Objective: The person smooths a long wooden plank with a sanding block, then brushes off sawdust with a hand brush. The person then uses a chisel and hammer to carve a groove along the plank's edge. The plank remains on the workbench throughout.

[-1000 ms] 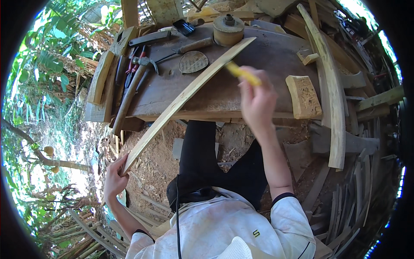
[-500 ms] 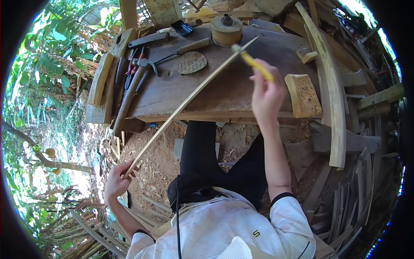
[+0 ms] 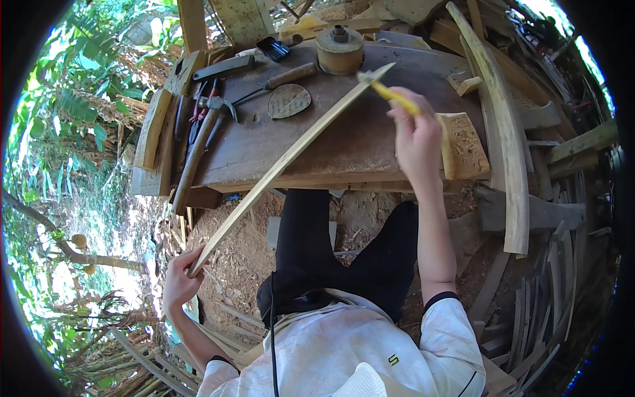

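My left hand grips the lower end of a long, pale wooden strip, which rises diagonally across the workbench to the upper middle. My right hand holds a yellow-handled tool, its blurred metal end at the strip's upper part. Just beyond, to the left, a flat round piece lies on the bench. A wooden block sits right of my right hand, partly behind it.
Hammers, pliers and bars lie at the bench's left. A cylindrical block and small black container stand at the back. A long curved timber runs along the right. Loose slats lean lower right; greenery fills the left.
My right hand has moved right and up with the yellow tool. The strip has rotated slightly in my left hand, showing a narrower face half a second ago than at first or now.
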A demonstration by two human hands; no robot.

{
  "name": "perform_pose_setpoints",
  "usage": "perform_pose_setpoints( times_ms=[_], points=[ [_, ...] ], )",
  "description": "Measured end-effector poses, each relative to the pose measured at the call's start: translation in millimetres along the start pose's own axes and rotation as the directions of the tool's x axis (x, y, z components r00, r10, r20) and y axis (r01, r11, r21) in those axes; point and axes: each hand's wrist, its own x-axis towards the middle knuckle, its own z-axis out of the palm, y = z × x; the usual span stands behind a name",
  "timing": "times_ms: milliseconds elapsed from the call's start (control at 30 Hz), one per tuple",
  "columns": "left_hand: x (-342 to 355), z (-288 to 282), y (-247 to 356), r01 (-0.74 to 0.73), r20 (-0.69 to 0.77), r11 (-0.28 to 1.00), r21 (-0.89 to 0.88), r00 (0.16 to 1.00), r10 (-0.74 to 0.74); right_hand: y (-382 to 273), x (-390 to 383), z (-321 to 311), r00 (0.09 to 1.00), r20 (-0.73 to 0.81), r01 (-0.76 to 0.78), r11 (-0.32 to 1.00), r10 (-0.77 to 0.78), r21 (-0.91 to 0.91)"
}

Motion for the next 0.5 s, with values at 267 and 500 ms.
perform_pose_setpoints(
  times_ms=[267, 500],
  points=[
    [0.8, 1.6, 14.1, -0.011, -0.011, 0.998, 0.063, 1.0, 0.012, 5.7, 4.0, -3.1, 0.966, 0.147, -0.246, 0.93, 0.213, 0.271],
    [16.0, 12.6, 59.8, -0.086, -0.02, 0.991, 0.102, 0.996, 0.089, -41.8, -23.6, 7.4, 0.965, 0.261, -0.055, 0.969, -0.011, 0.242]
  ],
)
